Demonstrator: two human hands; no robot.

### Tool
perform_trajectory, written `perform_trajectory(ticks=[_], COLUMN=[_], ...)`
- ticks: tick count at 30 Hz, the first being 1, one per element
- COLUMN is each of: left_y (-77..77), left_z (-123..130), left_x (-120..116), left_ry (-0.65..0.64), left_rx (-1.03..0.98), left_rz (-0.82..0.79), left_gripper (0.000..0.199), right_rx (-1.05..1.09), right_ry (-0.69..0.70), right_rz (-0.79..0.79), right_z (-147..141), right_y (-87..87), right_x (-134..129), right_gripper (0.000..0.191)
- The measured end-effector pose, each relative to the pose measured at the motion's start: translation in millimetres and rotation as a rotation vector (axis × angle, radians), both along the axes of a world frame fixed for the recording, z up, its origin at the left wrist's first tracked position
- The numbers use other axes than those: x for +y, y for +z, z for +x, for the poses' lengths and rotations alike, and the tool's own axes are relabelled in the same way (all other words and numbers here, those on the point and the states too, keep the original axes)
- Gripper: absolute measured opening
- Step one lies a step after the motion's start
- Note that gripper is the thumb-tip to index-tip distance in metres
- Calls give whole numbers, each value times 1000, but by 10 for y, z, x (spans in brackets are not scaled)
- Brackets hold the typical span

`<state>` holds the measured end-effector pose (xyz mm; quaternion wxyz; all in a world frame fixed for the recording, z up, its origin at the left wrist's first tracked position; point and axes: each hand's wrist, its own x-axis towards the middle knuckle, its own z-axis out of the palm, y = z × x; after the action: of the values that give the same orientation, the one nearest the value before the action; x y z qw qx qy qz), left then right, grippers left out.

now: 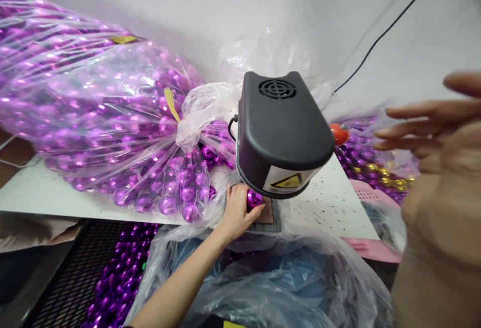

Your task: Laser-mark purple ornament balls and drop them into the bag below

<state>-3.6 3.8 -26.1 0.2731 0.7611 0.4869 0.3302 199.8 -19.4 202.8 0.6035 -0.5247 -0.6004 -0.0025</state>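
Item: one shiny purple ball (254, 197), faceted, round, so without a long axis. Location: over the grey base plate (277, 222), just under the front edge of a black machine housing (285, 127); upper part hidden by the housing.

Left hand (236, 213): closed on the ball, which lies on its right side between thumb and fingers; how firm the grip is cannot be judged well at this angle. This is the nearer hand.

Right hand (443, 162): blurred, raised well apart to the right of the housing; fingers spread, nothing seen in them.

Surroundings: white counter (319, 213); large clear bag of purple balls (112, 117), tied, left of the housing; red knob (339, 134) at the housing's right; purple and gold balls (376, 169) farther right; clear plastic liner (285, 278) below the counter's front edge.
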Motion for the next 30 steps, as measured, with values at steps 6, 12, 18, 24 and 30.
perform_trajectory(ticks=[6, 12, 18, 24, 30], left_y=[32, 53, 40, 14, 102], left_z=[1, 2, 7, 19, 19], left_x=[-10, -7, 1, -8, -11], left_ry=[4, -21, -31, -13, 14], left_rx=[16, -14, -120, -204, -175], left_rz=[21, -14, -73, -128, -136], left_gripper=[37, 37, 35, 41, 39], right_rx=[-356, -157, -346, -313, -398], right_ry=[-99, 64, -80, 1, -10], right_rz=[-224, -297, -72, -104, -139], right_z=[-84, -114, -147, -198, -158], right_y=[115, -75, -429, -803, -954], right_x=[296, 344, -56, -379, -412], right_gripper=[36, 26, 9, 4, 6])
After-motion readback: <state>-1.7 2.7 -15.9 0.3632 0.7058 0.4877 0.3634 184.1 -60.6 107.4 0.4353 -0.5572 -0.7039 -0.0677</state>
